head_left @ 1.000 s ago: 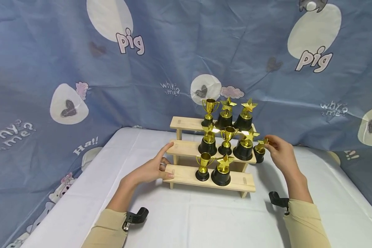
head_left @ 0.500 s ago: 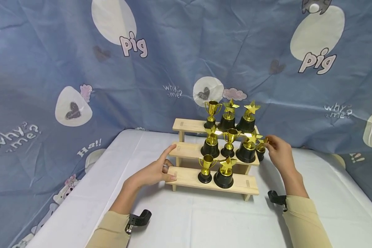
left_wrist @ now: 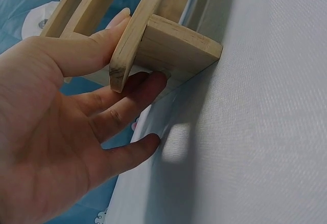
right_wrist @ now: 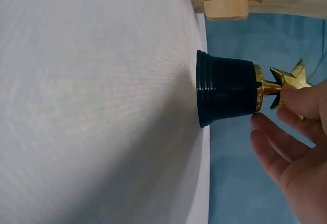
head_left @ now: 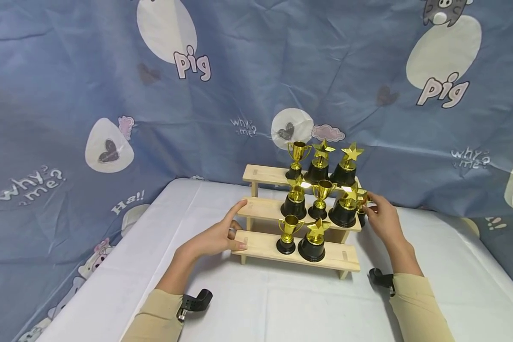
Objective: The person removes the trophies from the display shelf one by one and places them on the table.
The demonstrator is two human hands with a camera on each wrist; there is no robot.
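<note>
My left hand grips the left end of a three-step wooden display stand. In the left wrist view its thumb lies over the lowest board, with fingers below. My right hand, beyond the stand's right side, pinches a gold star trophy by its star. That trophy's black base is upright, right at the white cloth in the right wrist view; in the head view another star trophy partly hides it. Gold cup trophies and star trophies stand on all three steps.
A white cloth covers the table. Behind it hangs a blue printed curtain. On the lowest step are a cup trophy and a star trophy, close together.
My right hand has moved the star trophy left, closer to the stand, and it is now partly hidden behind the middle step's end trophy. My left hand keeps its grip; the head view has shifted slightly.
</note>
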